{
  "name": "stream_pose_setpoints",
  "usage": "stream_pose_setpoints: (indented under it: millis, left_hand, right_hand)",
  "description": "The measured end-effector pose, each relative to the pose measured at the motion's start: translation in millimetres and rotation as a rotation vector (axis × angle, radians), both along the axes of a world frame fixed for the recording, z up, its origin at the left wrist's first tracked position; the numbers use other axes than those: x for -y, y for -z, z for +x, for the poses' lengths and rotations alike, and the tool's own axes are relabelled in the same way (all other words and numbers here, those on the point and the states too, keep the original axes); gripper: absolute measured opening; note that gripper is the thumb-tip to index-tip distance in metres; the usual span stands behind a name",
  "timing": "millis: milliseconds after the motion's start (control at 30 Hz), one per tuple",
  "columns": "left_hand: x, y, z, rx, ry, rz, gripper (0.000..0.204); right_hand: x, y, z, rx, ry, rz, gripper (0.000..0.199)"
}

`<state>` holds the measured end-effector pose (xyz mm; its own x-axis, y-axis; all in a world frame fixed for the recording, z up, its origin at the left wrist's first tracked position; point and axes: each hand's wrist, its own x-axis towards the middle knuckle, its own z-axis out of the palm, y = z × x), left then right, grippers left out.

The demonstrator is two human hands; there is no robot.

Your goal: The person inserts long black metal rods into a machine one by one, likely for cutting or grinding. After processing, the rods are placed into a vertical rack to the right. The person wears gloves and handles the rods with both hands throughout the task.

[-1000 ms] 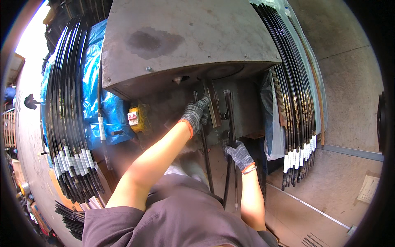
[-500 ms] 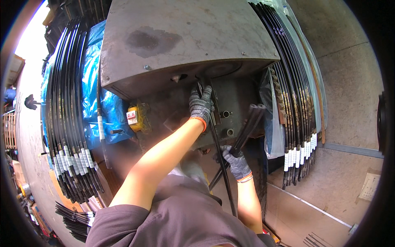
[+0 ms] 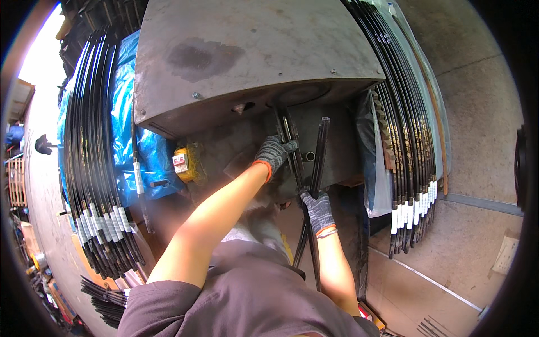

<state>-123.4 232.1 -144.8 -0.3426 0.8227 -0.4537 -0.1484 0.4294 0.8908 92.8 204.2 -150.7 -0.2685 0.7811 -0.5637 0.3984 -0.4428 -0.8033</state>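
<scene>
Both my hands wear grey knit gloves. My left hand point(image 3: 273, 153), orange at the cuff, is closed at a long thin black rod point(image 3: 297, 174) below the front opening of a grey metal machine housing point(image 3: 252, 50); its thumb crosses the rod. The rod's upper end reaches up under the housing, beside a metal bracket. Lower and to the right, my right hand point(image 3: 319, 212) is closed around a small bundle of black rods point(image 3: 321, 151), whose tops point up toward the housing. The long rod passes close by this hand, and I cannot tell whether the hand touches it.
Rows of black rods with white-wrapped ends lie left point(image 3: 92, 151) and right point(image 3: 401, 140) of the housing. Blue plastic sheeting point(image 3: 126, 90) lies beside the left row. A yellow box point(image 3: 190, 164) sits under the housing's left side. A short metal tube point(image 3: 310, 156) stands near the bracket.
My left hand has slid down and slightly left along the rod, away from the housing. My right hand has risen a little and swung its bundle to the left and more upright.
</scene>
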Motion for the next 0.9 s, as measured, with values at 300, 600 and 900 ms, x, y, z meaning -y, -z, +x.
stream_pose_setpoints:
  millis: [300,600,900]
  left_hand:
    - [-3.8,7.2,1.4,-0.108,0.012,-0.113,0.034]
    - [-1.0,10.3,1.8,-0.033,-0.053,-0.009,0.032]
    - [-5.0,15.6,-0.6,-0.044,-0.029,-0.047,0.030]
  right_hand:
    - [-9.3,-8.3,-15.6,-0.117,0.151,-0.033,0.009]
    - [-14.3,-14.3,-18.6,-0.004,0.020,-0.056,0.020]
    - [-16.6,-16.4,-25.8,-0.060,0.014,-0.038,0.019]
